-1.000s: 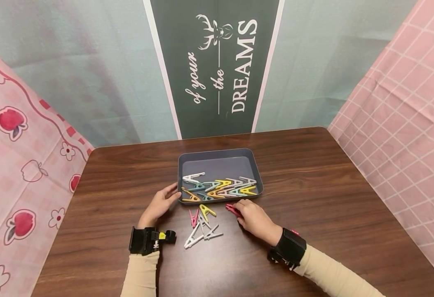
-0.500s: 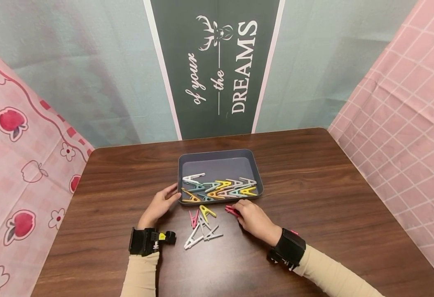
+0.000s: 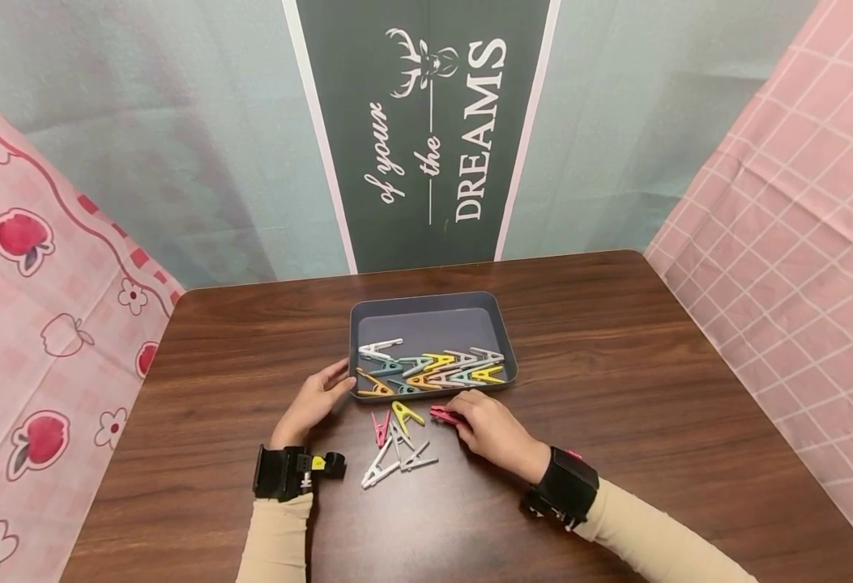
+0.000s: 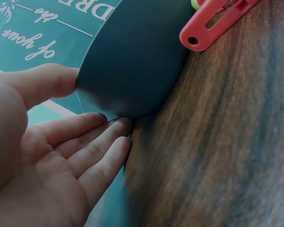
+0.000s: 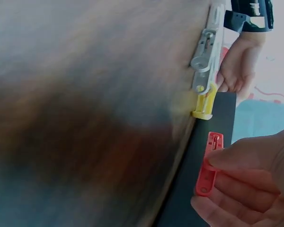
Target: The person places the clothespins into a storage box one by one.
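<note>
My right hand [image 3: 495, 429] pinches a red clothespin [image 3: 446, 415] between thumb and fingers, in front of the tray's near edge. The right wrist view shows the thumb flat on the clothespin [image 5: 209, 165]. My left hand [image 3: 315, 403] rests at the near left corner of the grey tray [image 3: 426, 306]; its straight fingers touch the tray's outer wall and the thumb is at the rim, as the left wrist view shows. Before the tray lie a second red clothespin [image 3: 381, 429], a yellow clothespin [image 3: 407, 414] and several white and grey clothespins [image 3: 381, 465].
Several clothespins in yellow, orange, teal, grey and white lie along the near side inside the tray, with a white clothespin [image 3: 380, 349] at its left. The wooden table [image 3: 616, 340] meets a printed curtain [image 3: 426, 162] behind and pink cloths at both sides.
My right hand has moved slightly left with the red clothespin, toward the loose clothespins on the table. The left hand and the tray have stayed in place.
</note>
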The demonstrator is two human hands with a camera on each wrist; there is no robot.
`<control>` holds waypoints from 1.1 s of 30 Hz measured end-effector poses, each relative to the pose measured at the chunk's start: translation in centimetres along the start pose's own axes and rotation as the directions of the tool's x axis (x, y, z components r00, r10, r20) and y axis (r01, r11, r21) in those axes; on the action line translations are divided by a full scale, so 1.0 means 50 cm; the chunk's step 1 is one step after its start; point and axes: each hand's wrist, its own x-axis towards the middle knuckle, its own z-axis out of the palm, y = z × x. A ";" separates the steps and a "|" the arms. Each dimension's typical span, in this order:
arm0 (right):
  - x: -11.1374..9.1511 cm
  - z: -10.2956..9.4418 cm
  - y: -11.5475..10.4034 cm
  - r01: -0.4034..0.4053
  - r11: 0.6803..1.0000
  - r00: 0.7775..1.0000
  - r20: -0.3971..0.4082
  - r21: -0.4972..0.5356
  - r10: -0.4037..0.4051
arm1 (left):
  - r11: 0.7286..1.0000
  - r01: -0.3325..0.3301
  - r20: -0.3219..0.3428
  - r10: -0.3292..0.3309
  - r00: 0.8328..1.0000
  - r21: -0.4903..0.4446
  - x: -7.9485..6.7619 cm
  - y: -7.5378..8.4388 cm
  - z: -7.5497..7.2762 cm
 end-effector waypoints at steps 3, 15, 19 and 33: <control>0.008 -0.007 -0.007 0.022 1.000 1.000 -0.015 0.014 -0.022 | 1.000 -0.003 -0.003 0.003 1.000 0.003 0.002 -0.001 0.002; 0.046 -0.024 -0.024 0.072 0.996 0.997 -0.029 0.061 -0.070 | 1.000 -0.016 -0.017 0.016 1.000 0.001 0.003 -0.002 0.001; 0.060 -0.027 -0.025 0.053 0.997 0.999 -0.012 0.054 -0.052 | 1.000 -0.018 -0.016 0.018 1.000 0.002 0.002 -0.002 0.001; 0.107 -0.036 -0.015 0.012 0.996 1.000 0.027 0.088 -0.014 | 1.000 -0.026 -0.012 0.026 1.000 0.006 0.000 0.001 0.001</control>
